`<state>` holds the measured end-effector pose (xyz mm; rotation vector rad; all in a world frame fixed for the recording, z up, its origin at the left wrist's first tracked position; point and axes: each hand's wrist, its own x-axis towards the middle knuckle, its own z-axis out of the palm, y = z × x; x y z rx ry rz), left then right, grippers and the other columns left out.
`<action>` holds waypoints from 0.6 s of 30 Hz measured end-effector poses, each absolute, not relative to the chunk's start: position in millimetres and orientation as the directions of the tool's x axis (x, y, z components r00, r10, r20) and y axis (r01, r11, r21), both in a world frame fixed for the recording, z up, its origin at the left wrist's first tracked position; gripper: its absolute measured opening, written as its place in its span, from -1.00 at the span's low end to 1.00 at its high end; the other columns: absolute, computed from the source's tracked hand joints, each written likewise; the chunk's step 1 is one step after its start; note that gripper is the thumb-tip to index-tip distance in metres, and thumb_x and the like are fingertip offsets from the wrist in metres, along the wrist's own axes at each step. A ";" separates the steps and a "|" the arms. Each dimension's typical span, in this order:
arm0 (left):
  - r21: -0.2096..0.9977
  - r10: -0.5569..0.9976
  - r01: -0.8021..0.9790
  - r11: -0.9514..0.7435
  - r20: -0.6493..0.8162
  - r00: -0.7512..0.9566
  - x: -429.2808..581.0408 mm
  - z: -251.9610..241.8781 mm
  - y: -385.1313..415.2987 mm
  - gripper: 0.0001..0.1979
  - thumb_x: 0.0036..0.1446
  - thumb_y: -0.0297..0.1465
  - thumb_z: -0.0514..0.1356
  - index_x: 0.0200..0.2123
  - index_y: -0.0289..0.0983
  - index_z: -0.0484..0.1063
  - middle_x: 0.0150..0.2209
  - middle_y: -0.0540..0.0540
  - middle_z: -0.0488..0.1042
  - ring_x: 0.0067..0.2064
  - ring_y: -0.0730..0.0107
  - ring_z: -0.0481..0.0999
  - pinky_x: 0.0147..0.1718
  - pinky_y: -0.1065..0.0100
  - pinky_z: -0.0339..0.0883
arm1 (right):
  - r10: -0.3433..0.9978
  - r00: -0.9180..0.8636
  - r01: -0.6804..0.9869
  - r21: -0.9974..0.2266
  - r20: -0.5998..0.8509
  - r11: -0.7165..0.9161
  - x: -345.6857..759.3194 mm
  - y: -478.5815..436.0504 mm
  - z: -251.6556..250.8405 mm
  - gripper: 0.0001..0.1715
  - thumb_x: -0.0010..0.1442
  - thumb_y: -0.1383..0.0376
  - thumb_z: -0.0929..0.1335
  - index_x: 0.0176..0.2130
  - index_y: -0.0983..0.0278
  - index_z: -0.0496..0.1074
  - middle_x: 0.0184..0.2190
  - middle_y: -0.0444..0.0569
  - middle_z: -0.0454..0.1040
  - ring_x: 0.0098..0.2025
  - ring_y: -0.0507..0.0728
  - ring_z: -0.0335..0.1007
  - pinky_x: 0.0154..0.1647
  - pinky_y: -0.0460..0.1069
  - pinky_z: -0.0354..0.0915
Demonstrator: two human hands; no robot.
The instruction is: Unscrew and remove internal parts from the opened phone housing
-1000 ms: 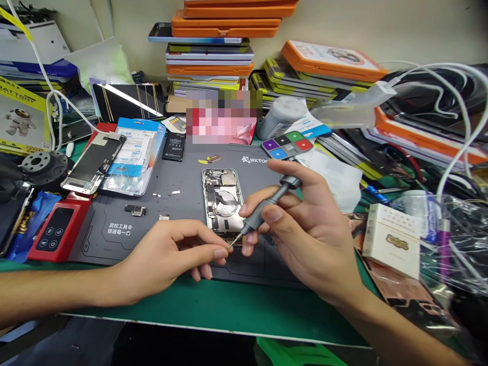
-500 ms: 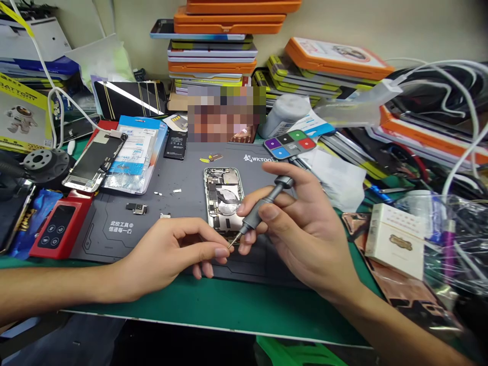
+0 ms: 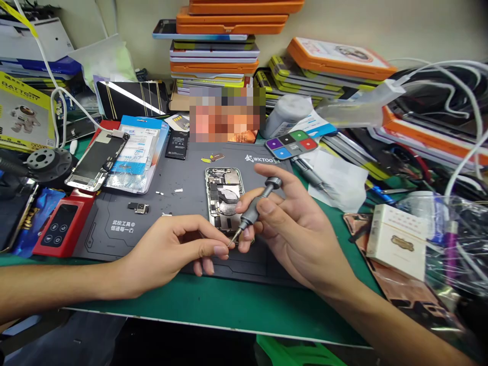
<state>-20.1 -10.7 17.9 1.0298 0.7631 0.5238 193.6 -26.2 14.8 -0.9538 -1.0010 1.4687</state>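
In my right hand (image 3: 293, 223) is a grey precision screwdriver (image 3: 250, 213), slanting down to the left, its round cap near my raised index finger. Its thin tip meets the pinched thumb and index finger of my left hand (image 3: 179, 251). Whether a tiny part sits between those fingertips is too small to tell. Just behind both hands lies an opened phone (image 3: 224, 195) with its inner boards showing, its lower end partly covered by my fingers. A small metal-and-black phone part (image 3: 138, 207) rests on the dark work mat (image 3: 152, 173) to the left.
Left of the mat are a detached phone screen (image 3: 97, 160), a red device with buttons (image 3: 63, 223) and a black battery (image 3: 177, 145). Another screwdriver (image 3: 310, 173) lies at right, near a colour-marked pad (image 3: 292, 144) and a white box (image 3: 396, 241). Stacked orange cases (image 3: 232, 23) line the back.
My right hand and the screwdriver have shifted slightly left, with the handle a little steeper. My left hand keeps its pinch at the tip. The whole view has moved a bit.
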 end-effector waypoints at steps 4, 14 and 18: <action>0.900 0.707 -0.037 0.435 -0.316 0.632 -20.0 18.1 -10.7 -0.92 0.26 -0.40 0.36 -0.25 -0.30 0.63 -0.34 -0.02 0.64 -0.43 0.60 0.56 -0.45 0.61 0.47 | 0.988 -0.120 -0.354 -0.925 -0.101 -0.137 193.8 -25.0 13.8 -0.49 0.34 0.21 0.43 0.20 0.06 0.24 -0.25 -0.17 0.55 -0.51 -0.01 0.52 -0.51 -0.07 0.56; 0.907 0.705 -0.019 0.421 -0.315 0.636 -21.0 17.9 -9.5 -0.91 0.26 -0.38 0.36 -0.23 -0.30 0.62 -0.30 -0.03 0.64 -0.42 0.60 0.57 -0.42 0.60 0.49 | 0.983 -0.125 -0.368 -0.913 -0.135 -0.173 190.9 -24.7 10.5 -0.47 0.33 0.21 0.43 0.21 0.05 0.23 -0.24 -0.17 0.57 -0.49 0.00 0.53 -0.47 -0.07 0.57; 0.908 0.704 -0.019 0.420 -0.312 0.638 -20.7 17.2 -9.5 -0.90 0.27 -0.37 0.36 -0.22 -0.29 0.62 -0.30 -0.03 0.65 -0.42 0.60 0.57 -0.42 0.60 0.49 | 0.984 -0.121 -0.358 -0.919 -0.133 -0.168 191.6 -24.0 10.9 -0.47 0.33 0.19 0.43 0.20 0.04 0.24 -0.23 -0.17 0.56 -0.49 -0.01 0.51 -0.47 -0.07 0.55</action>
